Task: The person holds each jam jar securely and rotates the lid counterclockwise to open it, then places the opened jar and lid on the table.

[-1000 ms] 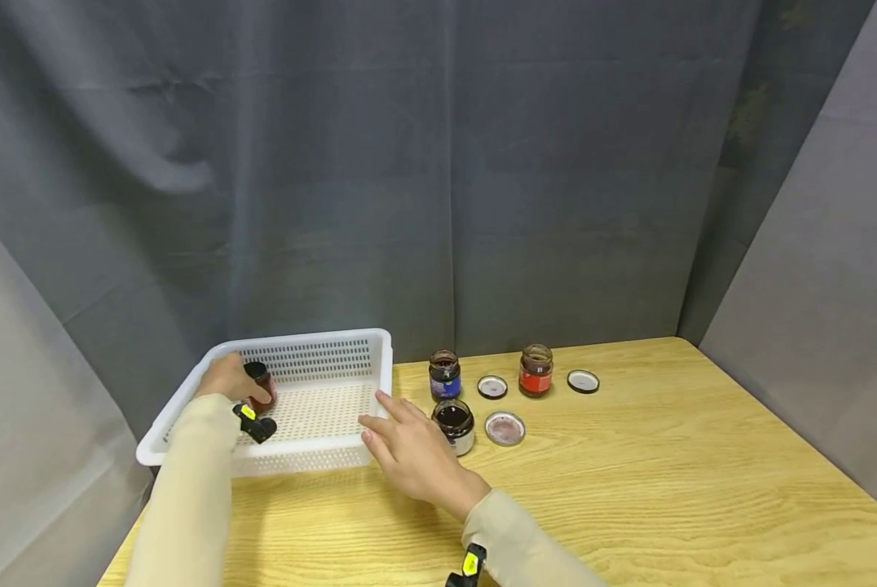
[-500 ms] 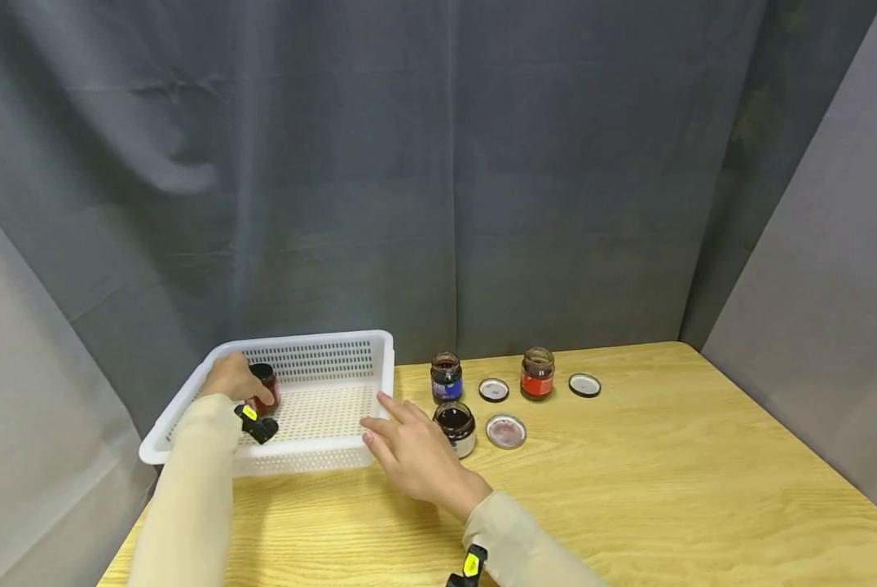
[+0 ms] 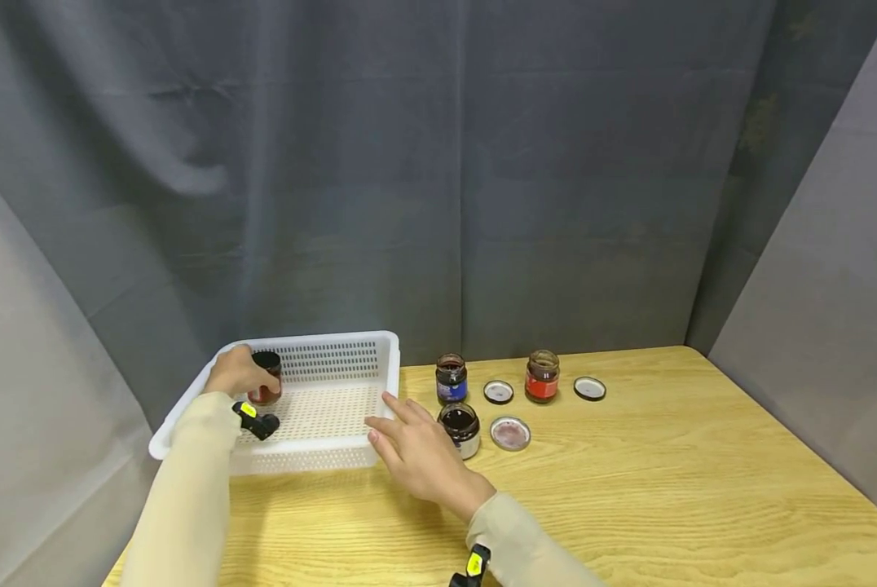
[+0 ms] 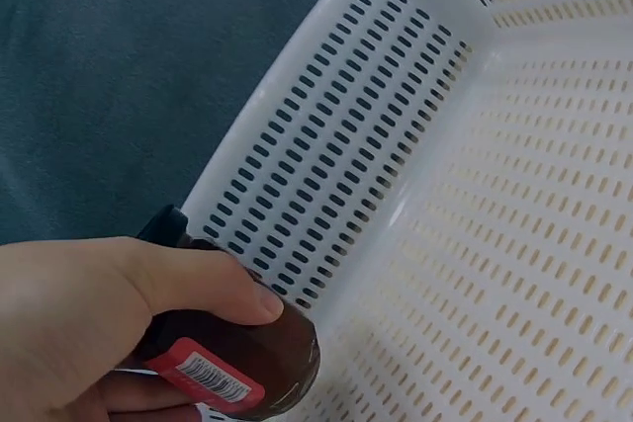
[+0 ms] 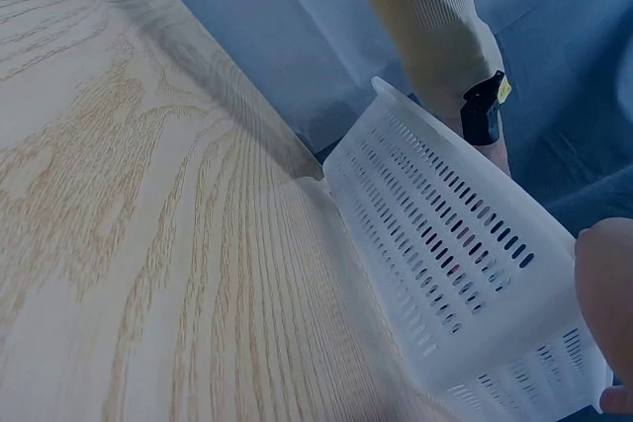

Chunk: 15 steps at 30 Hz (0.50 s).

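Note:
In the head view, my left hand grips a small dark glass jar with a black lid, at the left side of the white plastic basket. The left wrist view shows the thumb across the jar, a red label with a barcode below it, and the fingers curled round underneath. At the basket's front right corner, my right hand rests with its fingers fairly straight, touching the rim. The right wrist view has only part of that hand beside the basket's slotted wall.
Right of the basket stand three lidless jars: one with a blue label, one with a red label, and a wider dark one close to my right hand. Three lids lie beside them on the wooden table. Grey cloth hangs behind.
The jar in my left hand has risen slightly and shifted a little to the right. My right hand stays at the basket's corner. The head view has shifted slightly.

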Motion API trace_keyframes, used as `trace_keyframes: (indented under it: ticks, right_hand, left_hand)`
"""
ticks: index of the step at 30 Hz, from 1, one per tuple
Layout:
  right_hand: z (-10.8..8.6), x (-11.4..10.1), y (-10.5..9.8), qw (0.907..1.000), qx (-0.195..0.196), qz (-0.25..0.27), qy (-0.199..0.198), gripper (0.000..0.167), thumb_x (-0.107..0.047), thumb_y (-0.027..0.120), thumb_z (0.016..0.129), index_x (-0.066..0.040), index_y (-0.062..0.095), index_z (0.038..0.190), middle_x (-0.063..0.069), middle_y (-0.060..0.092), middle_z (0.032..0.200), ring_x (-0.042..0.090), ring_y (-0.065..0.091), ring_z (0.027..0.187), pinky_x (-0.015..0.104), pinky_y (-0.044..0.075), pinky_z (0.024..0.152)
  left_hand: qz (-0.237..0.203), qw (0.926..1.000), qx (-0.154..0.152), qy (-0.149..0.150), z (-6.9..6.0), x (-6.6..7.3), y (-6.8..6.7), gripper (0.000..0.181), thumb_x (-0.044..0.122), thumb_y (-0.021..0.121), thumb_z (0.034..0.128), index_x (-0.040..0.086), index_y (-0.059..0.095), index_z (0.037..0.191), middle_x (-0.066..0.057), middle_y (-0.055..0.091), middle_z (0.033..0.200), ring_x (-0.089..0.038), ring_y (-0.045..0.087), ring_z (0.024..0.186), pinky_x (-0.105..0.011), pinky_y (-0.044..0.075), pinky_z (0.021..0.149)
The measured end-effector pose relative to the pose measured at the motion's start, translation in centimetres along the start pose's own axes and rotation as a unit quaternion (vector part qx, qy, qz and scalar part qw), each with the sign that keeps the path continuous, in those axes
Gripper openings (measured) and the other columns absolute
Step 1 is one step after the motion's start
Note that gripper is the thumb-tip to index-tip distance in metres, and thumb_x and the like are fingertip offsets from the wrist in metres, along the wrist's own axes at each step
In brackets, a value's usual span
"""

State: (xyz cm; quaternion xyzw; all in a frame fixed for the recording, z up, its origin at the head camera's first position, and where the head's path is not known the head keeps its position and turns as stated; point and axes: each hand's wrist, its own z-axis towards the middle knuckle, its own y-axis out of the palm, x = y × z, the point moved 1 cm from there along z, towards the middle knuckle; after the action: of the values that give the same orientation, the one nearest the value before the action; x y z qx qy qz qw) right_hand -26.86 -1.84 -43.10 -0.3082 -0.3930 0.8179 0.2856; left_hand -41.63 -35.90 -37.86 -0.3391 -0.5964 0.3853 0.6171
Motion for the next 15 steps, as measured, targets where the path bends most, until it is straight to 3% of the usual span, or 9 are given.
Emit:
trace_keyframes:
  ticks: [8,11,15]
  right_hand:
    - [0.3,0.0,0.2,0.9998,-0.014,0.005,0.011,0.043,-0.042,0.041,0.112,-0.022,0.068,0.139,0.009,0.039,0.161,0.036,0.038,0.146,0.048,0.023,0.121]
    - [0.5,0.3,0.1,0.9998,-0.010,0.007,0.014,0.043,-0.042,0.042,0.111,-0.022,0.067,0.140,0.009,0.040,0.161,0.037,0.038,0.146,0.049,0.024,0.121]
    - [0.6,0.7,0.0,0.9999,-0.004,0.010,0.008,0.041,-0.039,0.045,0.111,-0.020,0.068,0.139,0.011,0.042,0.159,0.036,0.039,0.145,0.049,0.024,0.121]
  left_hand:
    - [-0.054,0.9982,0.017,0.022,-0.4,0.2,-1.1,0.092,0.017,0.093,0.0670,-0.016,0.045,0.139,-0.034,0.060,0.119,-0.042,0.059,0.101,-0.048,0.054,0.082]
    - [-0.081,0.9960,0.026,0.028,-0.3,0.8,-1.3,0.086,0.014,0.092,0.0675,-0.010,0.048,0.137,-0.034,0.058,0.125,-0.044,0.057,0.107,-0.050,0.052,0.086]
    - [-0.123,0.9911,0.034,0.035,-0.2,1.6,-1.2,0.064,0.012,0.093,0.0687,-0.002,0.057,0.119,-0.028,0.062,0.121,-0.041,0.058,0.106,-0.048,0.051,0.086]
